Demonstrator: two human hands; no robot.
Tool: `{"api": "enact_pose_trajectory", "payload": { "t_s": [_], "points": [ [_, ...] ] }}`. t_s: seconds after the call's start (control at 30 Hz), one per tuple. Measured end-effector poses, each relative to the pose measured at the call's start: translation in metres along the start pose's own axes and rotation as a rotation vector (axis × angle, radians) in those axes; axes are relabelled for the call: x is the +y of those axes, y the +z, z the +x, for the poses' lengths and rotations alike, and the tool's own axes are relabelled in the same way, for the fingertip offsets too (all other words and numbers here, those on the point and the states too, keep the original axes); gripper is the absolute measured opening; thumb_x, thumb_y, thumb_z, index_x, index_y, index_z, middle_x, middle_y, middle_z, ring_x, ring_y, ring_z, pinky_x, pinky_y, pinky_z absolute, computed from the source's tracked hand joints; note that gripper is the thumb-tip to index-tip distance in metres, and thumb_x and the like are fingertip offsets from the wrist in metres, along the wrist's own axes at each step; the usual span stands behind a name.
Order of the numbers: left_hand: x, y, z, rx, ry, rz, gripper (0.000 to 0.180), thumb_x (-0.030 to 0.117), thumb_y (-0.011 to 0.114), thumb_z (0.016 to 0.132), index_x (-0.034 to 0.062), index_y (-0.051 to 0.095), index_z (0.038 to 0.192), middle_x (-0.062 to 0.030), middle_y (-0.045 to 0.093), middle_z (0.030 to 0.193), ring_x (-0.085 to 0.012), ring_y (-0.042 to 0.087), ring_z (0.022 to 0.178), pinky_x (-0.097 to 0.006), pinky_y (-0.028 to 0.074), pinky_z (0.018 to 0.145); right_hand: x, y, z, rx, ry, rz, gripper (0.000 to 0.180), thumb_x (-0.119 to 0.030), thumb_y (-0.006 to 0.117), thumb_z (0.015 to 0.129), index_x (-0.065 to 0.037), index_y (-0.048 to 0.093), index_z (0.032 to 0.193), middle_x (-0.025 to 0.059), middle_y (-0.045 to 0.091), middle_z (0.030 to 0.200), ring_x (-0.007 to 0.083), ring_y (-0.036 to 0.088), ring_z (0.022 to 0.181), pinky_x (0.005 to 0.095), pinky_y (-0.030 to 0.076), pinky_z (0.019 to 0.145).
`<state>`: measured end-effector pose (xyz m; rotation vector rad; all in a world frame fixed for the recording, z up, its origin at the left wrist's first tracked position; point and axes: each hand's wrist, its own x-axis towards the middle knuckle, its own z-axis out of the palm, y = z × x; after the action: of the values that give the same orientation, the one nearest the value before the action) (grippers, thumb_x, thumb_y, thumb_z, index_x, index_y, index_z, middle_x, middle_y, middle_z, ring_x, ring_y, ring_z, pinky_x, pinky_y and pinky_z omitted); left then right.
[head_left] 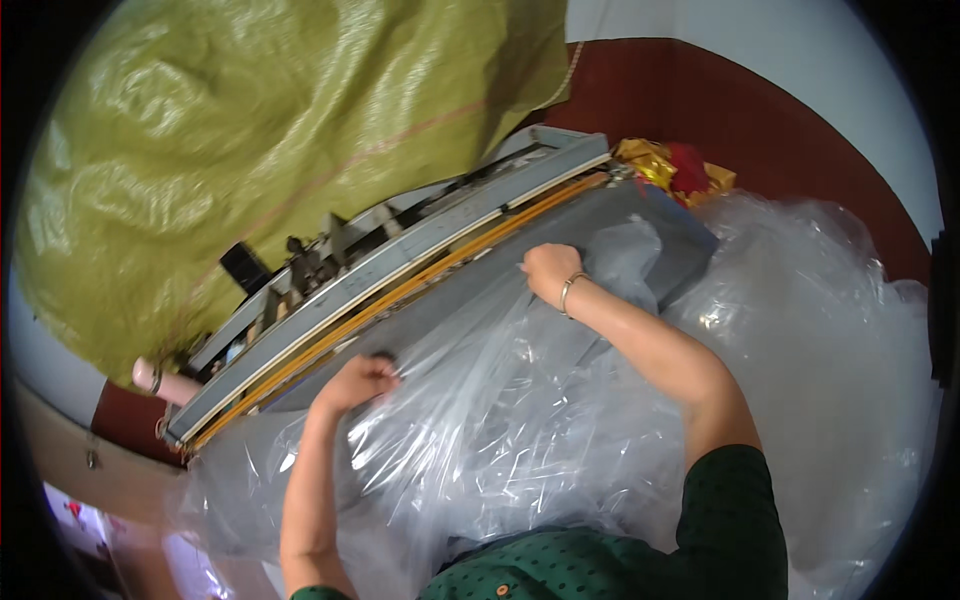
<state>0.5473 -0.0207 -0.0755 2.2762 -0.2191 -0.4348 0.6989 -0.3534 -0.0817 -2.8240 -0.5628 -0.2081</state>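
A large sheet of clear plastic film spreads in creases over the dark grey table and down toward my body. My right hand, with a bracelet at its wrist, is closed in a fist on the film's upper part. Taut folds run from it down and to the left. Lower on the left, my left hand has its fingers curled together on the film's edge. Part of its fingertips is hidden in shadow.
Behind the table runs a long grey metal machine frame with an orange-yellow strip. A yellow-green woven sheet hangs beyond it. A pink cylinder lies at the frame's left end. More clear film billows at the right.
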Motion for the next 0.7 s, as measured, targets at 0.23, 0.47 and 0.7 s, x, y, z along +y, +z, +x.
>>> {"api": "enact_pose_trajectory", "payload": {
  "t_s": [0.23,0.47,0.7],
  "points": [
    [-0.013,0.011,-0.042,0.031,-0.156,-0.120,0.006,0.004,0.059,0.080,-0.0005,0.060,0.077,0.0014,0.056,0.066,-0.0037,0.046,0.064,-0.021,0.041,0.059,0.135,-0.004,-0.020,0.272,0.208,-0.252,0.011,-0.016,0.060,0.076,-0.006,0.065,0.075,0.0126,0.063,0.081,0.0278,0.062,0.079,0.0363,0.049,0.068],
    [0.003,0.009,-0.051,0.043,-0.169,-0.085,0.016,0.009,0.061,0.082,0.0004,0.054,0.070,0.0046,0.043,0.059,-0.0043,0.035,0.057,-0.023,0.032,0.050,0.169,-0.012,-0.019,0.494,0.332,-0.270,0.015,-0.019,0.062,0.077,-0.005,0.062,0.081,0.0121,0.057,0.091,0.0277,0.054,0.092,0.0361,0.047,0.074],
    [-0.026,-0.012,-0.132,0.012,-0.202,-0.016,0.006,0.006,0.062,0.076,0.0006,0.059,0.079,0.0022,0.049,0.059,-0.0063,0.041,0.059,-0.024,0.038,0.054,0.191,-0.008,-0.008,0.478,0.491,0.076,0.018,-0.018,0.062,0.078,-0.006,0.059,0.091,0.0146,0.060,0.089,0.0316,0.055,0.091,0.0406,0.045,0.076]
  ]
}}
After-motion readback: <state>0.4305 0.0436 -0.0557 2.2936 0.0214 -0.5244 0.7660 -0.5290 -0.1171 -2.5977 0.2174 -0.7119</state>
